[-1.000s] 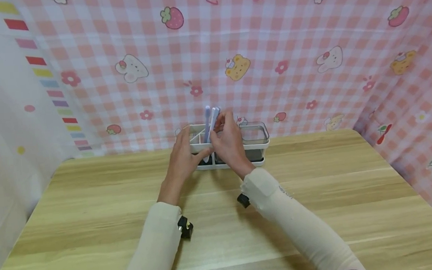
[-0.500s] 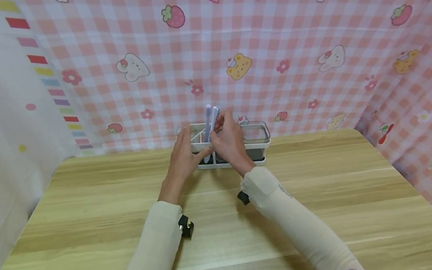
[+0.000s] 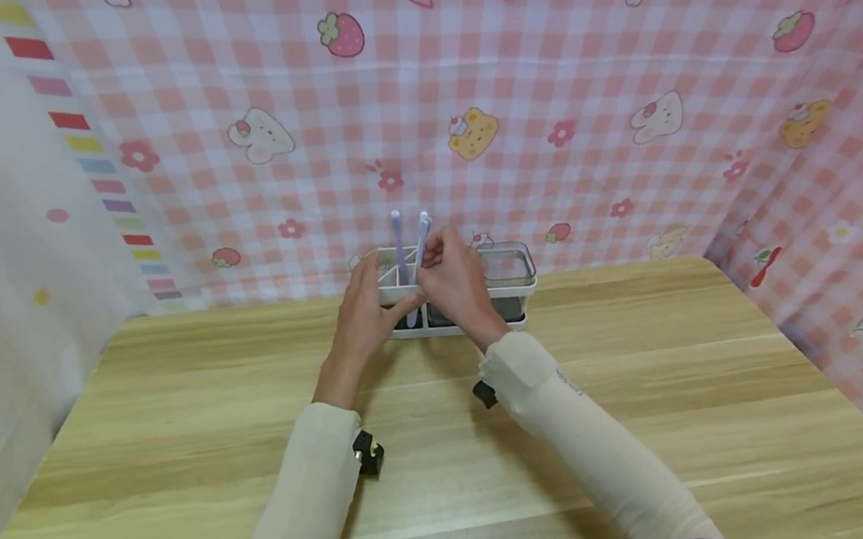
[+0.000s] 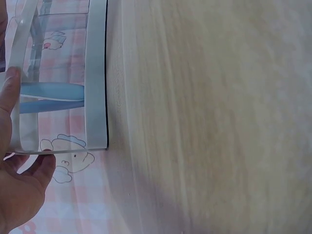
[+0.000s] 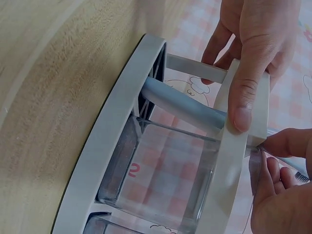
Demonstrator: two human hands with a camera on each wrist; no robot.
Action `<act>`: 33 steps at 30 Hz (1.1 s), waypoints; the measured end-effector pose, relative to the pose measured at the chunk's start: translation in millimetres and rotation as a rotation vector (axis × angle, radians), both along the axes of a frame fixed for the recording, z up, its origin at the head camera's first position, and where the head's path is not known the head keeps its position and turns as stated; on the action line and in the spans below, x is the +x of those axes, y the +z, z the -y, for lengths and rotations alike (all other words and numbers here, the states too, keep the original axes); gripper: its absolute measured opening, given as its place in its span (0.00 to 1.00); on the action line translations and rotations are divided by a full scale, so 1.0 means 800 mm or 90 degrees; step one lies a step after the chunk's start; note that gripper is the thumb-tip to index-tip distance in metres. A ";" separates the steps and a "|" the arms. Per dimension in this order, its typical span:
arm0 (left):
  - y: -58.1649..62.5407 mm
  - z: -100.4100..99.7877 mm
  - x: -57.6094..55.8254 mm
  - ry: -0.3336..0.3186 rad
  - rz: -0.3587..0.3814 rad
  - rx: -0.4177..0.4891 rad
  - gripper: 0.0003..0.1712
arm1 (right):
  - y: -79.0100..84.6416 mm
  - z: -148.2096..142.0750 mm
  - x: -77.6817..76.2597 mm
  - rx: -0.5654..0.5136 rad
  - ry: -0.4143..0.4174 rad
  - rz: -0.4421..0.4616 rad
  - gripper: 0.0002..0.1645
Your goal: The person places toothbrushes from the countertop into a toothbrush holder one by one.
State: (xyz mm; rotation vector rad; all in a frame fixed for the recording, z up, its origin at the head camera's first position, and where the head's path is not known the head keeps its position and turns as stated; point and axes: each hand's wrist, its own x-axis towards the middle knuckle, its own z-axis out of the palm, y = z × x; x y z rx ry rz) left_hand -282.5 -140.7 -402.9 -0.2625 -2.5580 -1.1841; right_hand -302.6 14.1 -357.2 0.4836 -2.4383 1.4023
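Observation:
A white toothbrush holder point(image 3: 510, 291) with clear cups stands at the back of the table. My left hand point(image 3: 360, 316) grips its left end, thumb on the front rim and fingers behind. Two toothbrushes stand in the left slots: a lavender toothbrush point(image 3: 399, 242) further left and a light blue toothbrush point(image 3: 422, 237) leaning right. With curled fingers, my right hand point(image 3: 459, 288) pinches the light blue one just above the rim, where fingers partly hide it. The right wrist view shows a thick blue handle point(image 5: 180, 102) reaching down into the base; bristles show behind the right fingers.
A clear cup point(image 3: 508, 264) sits in the holder's right end, beside the right hand. Right behind the holder hangs a pink checked cloth point(image 3: 365, 182). The wooden table point(image 3: 189, 453) spreads out in front and to both sides.
The lavender toothbrush's top has shifted left, away from the light blue one, so a gap now shows between them. The right hand has moved slightly; the left keeps its grip on the holder.

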 end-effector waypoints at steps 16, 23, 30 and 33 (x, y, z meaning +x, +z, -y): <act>-0.009 0.015 0.001 -0.002 0.025 -0.045 0.56 | -0.008 -0.019 0.018 -0.059 0.021 -0.026 0.13; -0.006 0.022 0.005 0.027 0.044 -0.098 0.57 | -0.013 -0.028 0.029 -0.090 0.076 -0.024 0.11; -0.001 0.021 0.014 0.058 0.081 -0.179 0.59 | -0.022 -0.044 0.037 0.020 0.061 -0.072 0.21; 0.003 0.021 0.017 0.061 0.054 -0.227 0.57 | -0.023 -0.050 0.039 0.056 0.073 -0.077 0.24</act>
